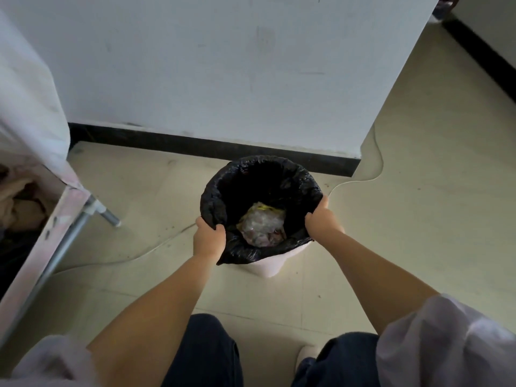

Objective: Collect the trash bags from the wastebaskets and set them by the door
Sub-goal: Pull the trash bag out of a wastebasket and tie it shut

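Both hands are on the black trash bag (261, 188), which lines a white wastebasket (268, 261) on the floor by the wall's corner: left hand (209, 237) and right hand (321, 219) each grip bunched rim plastic. Next, probably, gather the mouth and lift it straight out.

Trash bag (217, 202): black plastic, crinkled, mouth open wide, rim folded over the wastebasket's edge; near rim gripped at both sides.
Contents: crumpled clear and yellow wrappers (262, 223) at the bottom.
Wastebasket (269, 265): pale pink-white, upright on the tiled floor, near the wall's black baseboard.
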The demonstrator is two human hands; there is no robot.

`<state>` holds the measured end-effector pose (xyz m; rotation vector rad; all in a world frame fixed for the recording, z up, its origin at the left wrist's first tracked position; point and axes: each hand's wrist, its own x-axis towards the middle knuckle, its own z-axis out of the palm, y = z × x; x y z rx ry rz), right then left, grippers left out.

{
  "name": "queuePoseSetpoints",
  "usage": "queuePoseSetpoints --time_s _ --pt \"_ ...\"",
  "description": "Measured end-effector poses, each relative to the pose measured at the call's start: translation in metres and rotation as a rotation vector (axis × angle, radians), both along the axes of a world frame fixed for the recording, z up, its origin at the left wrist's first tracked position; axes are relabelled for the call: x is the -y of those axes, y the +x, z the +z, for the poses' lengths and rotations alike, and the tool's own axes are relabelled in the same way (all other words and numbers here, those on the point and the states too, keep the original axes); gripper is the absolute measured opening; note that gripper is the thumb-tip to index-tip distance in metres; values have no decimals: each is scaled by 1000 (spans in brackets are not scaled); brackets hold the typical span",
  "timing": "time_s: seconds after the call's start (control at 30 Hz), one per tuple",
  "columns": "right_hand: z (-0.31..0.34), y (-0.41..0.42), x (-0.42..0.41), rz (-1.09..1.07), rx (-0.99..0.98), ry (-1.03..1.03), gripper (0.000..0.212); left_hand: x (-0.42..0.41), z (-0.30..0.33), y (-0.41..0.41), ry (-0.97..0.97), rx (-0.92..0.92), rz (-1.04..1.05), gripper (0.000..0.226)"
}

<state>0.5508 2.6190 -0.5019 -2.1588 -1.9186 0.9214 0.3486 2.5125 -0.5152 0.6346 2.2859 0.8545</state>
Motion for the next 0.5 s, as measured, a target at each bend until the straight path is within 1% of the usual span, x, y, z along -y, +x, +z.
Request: queuePoseSetpoints --time_s 0.07,0.1,0.17,0.2,0.33,0.4,0.5 --pt "4 3 1 -32 -55 -49 38 2 2 -9 -25 -26 -46 37" --pt "6 5 3 -1 -61 -84 33 5 3 -14 -44 -45 -72 36" --pt "12 7 8 99 -38 -149 50 10 3 -28 -97 -104 -139 37" --pt "15 8 10 119 -48 -194 55 13 2 -35 -128 -133 -174 38" --pt "16 8 14 92 -159 -347 50 24 3 -57 -198 -170 -280 40" --pt "19 8 18 66 -204 -414 50 29 6 -62 -223 -192 -315 44" --pt "22 14 18 28 -276 -439 53 36 8 -65 -282 -336 -354 52"
